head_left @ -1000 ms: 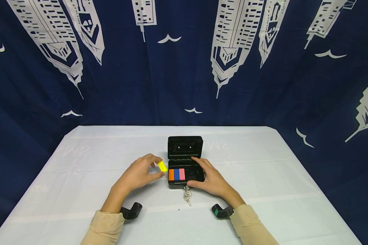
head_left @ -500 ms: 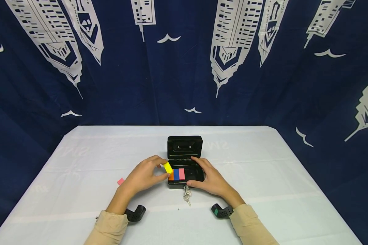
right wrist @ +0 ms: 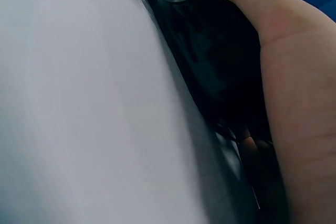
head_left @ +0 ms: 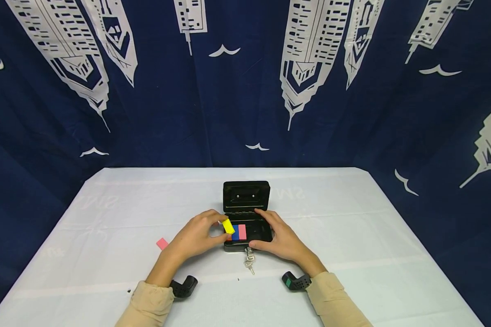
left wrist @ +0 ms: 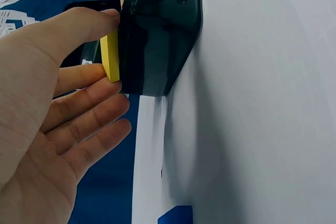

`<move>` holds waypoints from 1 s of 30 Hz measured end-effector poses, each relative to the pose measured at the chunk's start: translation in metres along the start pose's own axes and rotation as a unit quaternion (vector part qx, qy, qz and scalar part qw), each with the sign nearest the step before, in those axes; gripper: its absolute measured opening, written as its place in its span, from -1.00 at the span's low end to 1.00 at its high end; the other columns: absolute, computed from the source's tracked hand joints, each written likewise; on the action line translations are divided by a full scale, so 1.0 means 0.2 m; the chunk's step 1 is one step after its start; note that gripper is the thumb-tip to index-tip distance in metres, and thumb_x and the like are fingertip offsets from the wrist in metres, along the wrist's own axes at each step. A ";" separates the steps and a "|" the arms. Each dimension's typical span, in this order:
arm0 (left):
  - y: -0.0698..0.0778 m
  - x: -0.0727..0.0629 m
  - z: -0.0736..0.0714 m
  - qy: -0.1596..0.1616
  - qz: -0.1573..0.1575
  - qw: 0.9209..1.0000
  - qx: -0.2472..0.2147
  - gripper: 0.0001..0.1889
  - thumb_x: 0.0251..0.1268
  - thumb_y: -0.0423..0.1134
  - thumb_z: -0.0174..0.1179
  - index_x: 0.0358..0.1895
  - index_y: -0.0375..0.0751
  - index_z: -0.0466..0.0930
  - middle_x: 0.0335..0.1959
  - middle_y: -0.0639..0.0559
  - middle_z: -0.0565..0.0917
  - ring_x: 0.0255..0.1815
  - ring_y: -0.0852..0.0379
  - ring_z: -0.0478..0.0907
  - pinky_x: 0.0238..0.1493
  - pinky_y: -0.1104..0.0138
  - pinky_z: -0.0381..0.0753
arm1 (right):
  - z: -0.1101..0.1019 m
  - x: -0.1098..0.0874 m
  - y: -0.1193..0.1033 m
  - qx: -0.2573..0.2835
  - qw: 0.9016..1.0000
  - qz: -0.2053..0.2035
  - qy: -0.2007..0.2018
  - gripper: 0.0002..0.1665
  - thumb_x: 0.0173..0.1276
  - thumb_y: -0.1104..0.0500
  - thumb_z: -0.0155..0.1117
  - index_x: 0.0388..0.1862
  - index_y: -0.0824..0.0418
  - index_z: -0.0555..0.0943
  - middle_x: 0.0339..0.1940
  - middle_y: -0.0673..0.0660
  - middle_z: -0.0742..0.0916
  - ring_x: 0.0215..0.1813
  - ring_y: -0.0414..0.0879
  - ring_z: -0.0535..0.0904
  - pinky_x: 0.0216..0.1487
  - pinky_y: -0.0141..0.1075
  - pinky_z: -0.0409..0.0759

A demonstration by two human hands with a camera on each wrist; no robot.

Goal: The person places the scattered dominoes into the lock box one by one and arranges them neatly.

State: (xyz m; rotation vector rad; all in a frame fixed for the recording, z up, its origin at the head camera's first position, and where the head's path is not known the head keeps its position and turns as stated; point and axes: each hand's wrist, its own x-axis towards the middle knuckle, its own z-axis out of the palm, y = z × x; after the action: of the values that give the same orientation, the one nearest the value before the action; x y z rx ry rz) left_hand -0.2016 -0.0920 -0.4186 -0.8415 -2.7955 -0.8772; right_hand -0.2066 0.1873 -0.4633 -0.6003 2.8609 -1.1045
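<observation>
A black cash box (head_left: 247, 246) stands on the table with its lid (head_left: 246, 196) raised. Inside it, blue (head_left: 235, 232) and pink (head_left: 242, 232) blocks lie side by side at the left, beside a mostly covered orange one. My left hand (head_left: 199, 235) pinches a yellow block (left wrist: 109, 57) between thumb and fingertips, tilted over the box's left rim. The other fingers of that hand spread beneath the block. My right hand (head_left: 279, 236) grips the box at its right side, thumb at the front rim and fingers near the hinge.
Keys (head_left: 250, 263) hang from the lock at the box's front. A pink block (head_left: 162, 244) lies on the white table (head_left: 331, 204) beside my left forearm. A blue block (left wrist: 177, 215) shows low in the left wrist view. A patterned navy curtain (head_left: 237, 104) hangs behind.
My left hand has moved right with the yellow block, from beside the box to over its left edge. The pink block by the left forearm has come into sight. My right hand stays put.
</observation>
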 end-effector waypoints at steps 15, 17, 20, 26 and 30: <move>0.02 0.03 0.02 0.006 0.031 0.999 -0.023 -0.50 0.25 -0.10 0.47 0.20 -0.26 0.67 0.00 0.01 0.71 -0.03 0.01 0.62 0.10 0.13 0.66 | 0.00 0.00 0.00 0.001 1.000 0.001 -0.002 0.16 0.16 -0.41 0.49 0.66 -0.21 0.19 0.55 0.07 0.41 0.49 0.17 0.42 0.40 0.29 0.42; 0.03 0.04 0.03 0.003 0.030 0.999 -0.012 -0.49 0.27 -0.07 0.46 0.21 -0.25 0.67 0.05 -0.01 0.70 0.05 0.01 0.61 0.20 0.10 0.64 | 0.00 0.00 0.01 0.001 1.000 0.001 -0.002 0.16 0.15 -0.41 0.49 0.66 -0.22 0.19 0.56 0.07 0.40 0.49 0.17 0.42 0.41 0.29 0.42; 0.05 0.05 0.03 0.006 0.034 0.999 0.001 -0.49 0.26 -0.07 0.46 0.21 -0.25 0.67 0.11 -0.03 0.70 0.17 -0.01 0.59 0.30 0.07 0.59 | 0.00 0.00 0.01 0.003 1.000 -0.003 -0.001 0.16 0.16 -0.41 0.49 0.66 -0.21 0.19 0.55 0.07 0.41 0.50 0.16 0.41 0.42 0.28 0.41; 0.09 0.10 0.06 -0.001 0.068 0.998 -0.015 -0.74 0.25 -0.23 0.47 -0.06 -0.27 0.77 -0.07 -0.02 0.75 -0.02 0.01 0.67 0.08 0.16 0.70 | 0.00 0.00 0.02 0.003 1.000 -0.003 0.000 0.19 0.15 -0.39 0.51 0.67 -0.17 0.18 0.54 0.09 0.41 0.51 0.16 0.41 0.41 0.26 0.42; 0.10 0.12 0.06 0.017 0.072 0.997 -0.032 -0.89 0.26 -0.35 0.42 -0.18 -0.25 0.77 -0.19 0.01 0.75 -0.15 0.05 0.68 -0.05 0.22 0.71 | 0.00 0.01 0.01 0.003 1.000 -0.009 -0.002 0.18 0.15 -0.39 0.51 0.66 -0.14 0.20 0.54 0.09 0.42 0.50 0.14 0.41 0.42 0.25 0.42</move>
State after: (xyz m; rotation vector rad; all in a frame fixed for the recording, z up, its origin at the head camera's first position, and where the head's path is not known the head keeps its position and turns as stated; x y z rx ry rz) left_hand -0.2107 -0.0597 -0.4123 -1.0123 -2.6507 -0.9531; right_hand -0.2085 0.1878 -0.4648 -0.6287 2.8530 -1.1133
